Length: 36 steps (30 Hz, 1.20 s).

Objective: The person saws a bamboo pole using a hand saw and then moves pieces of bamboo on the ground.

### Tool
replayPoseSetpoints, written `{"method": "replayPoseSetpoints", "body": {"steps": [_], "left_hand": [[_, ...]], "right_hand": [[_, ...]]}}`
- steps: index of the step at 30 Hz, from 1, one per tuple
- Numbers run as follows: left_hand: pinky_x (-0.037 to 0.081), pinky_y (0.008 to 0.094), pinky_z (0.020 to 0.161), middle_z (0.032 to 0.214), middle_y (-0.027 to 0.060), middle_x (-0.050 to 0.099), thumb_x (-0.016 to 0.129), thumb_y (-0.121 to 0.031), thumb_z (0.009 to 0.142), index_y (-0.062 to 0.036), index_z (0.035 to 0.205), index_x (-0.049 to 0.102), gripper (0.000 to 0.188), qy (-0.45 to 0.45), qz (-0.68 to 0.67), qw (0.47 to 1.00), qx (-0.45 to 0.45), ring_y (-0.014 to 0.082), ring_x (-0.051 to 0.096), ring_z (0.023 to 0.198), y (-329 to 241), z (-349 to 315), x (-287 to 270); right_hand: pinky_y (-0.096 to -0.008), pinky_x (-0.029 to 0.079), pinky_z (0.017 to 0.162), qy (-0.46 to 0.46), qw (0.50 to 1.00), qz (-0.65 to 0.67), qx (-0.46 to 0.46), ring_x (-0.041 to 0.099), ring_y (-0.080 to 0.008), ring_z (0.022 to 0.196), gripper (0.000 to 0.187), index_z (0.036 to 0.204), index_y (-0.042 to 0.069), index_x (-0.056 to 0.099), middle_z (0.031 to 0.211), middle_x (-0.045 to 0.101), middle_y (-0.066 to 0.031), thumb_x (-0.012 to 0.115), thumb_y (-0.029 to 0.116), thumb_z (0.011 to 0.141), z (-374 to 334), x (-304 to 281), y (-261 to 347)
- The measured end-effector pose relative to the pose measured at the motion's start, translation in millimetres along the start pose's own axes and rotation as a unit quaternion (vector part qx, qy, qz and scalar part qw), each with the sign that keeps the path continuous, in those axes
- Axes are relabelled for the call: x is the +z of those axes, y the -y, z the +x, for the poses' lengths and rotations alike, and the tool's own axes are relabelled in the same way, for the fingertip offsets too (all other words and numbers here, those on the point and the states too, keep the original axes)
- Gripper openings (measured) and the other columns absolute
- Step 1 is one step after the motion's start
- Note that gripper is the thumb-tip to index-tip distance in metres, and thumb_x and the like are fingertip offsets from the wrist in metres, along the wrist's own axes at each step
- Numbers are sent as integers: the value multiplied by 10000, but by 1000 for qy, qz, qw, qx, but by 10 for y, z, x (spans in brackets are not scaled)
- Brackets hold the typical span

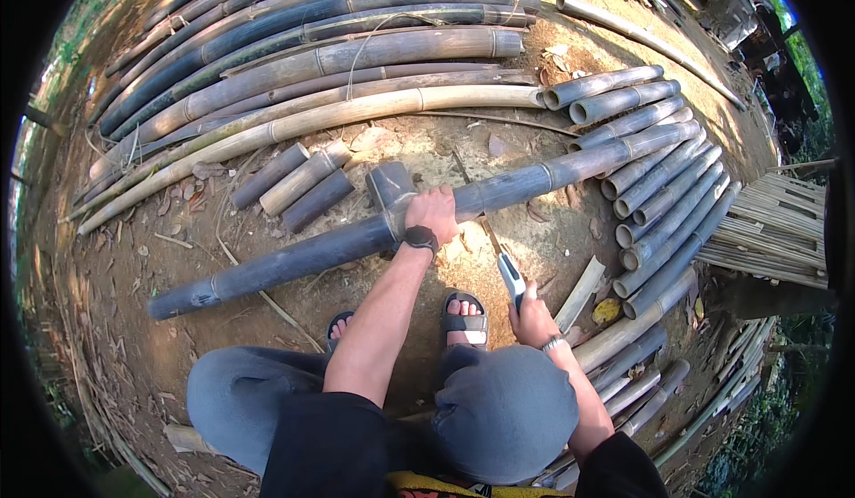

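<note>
A long dark bamboo pole (525, 182) lies slantwise across the ground in front of me, from the lower left up to the cut pieces at the right. My left hand (433, 217) is closed round its middle, pressing on it. Under the pole there, a short bamboo block (389, 183) sticks out on the far side. My right hand (533, 317) grips the grey-and-white handle of a hand saw (511, 277). The saw's thin blade crosses the pole just right of my left hand, its tip showing beyond. How deep the blade sits cannot be seen.
Three short bamboo pieces (307, 177) lie beyond the pole. Several long bamboo poles (356, 106) are stacked at the far left. Cut bamboo lengths (659, 222) lie side by side at the right, near a slatted bamboo panel (770, 226). My sandalled foot (464, 320) stands close to the saw.
</note>
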<state>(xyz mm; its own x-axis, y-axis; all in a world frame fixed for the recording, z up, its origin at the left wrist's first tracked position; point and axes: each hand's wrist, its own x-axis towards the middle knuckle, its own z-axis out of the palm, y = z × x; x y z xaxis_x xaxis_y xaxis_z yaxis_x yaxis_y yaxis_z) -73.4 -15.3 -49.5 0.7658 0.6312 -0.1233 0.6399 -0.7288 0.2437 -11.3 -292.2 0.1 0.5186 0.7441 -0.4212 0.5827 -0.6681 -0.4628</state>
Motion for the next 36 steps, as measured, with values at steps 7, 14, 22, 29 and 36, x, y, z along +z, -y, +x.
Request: {"method": "replayPoseSetpoints", "body": {"steps": [7,14,22,29,36], "left_hand": [[561,352,767,951,165,681,651,-149,710,2,978,590,314,-28,-4,999,21,283,687,896,-137,-49,-138],[566,355,793,986,167,671,739,-251,636,-2,1012,587,476,-21,-21,1000,-6,288,679,941,-27,-86,-61],[557,351,817,992,153,673,764,-300,635,-6,1018,586,514,-43,17,999,12,271,672,975,8,-72,16],[542,345,807,960,158,668,665,-155,680,-13,964,578,329,-61,12,998,4,269,666,926,-46,-127,-91],[520,355,821,938,131,661,699,-195,671,-16,970,565,373,-33,0,999,-15,263,659,919,7,-199,-81]], "right_hand": [[-570,511,649,31,999,13,43,637,-511,741,517,1227,-63,249,732,619,-349,555,239,940,-764,-44,-511],[-552,504,643,23,999,8,39,631,-512,738,571,1223,-126,261,734,617,-354,582,233,916,-232,0,14],[-570,511,641,-48,998,-35,-36,630,-510,720,386,1139,-107,351,729,612,-353,533,167,938,349,41,261],[-546,524,626,31,998,-3,49,639,-495,700,541,1259,-194,279,697,619,-330,518,179,948,-675,-112,-157],[-557,522,666,60,998,20,26,639,-506,741,517,1248,-151,262,731,618,-348,531,153,928,-589,32,-282]]}}
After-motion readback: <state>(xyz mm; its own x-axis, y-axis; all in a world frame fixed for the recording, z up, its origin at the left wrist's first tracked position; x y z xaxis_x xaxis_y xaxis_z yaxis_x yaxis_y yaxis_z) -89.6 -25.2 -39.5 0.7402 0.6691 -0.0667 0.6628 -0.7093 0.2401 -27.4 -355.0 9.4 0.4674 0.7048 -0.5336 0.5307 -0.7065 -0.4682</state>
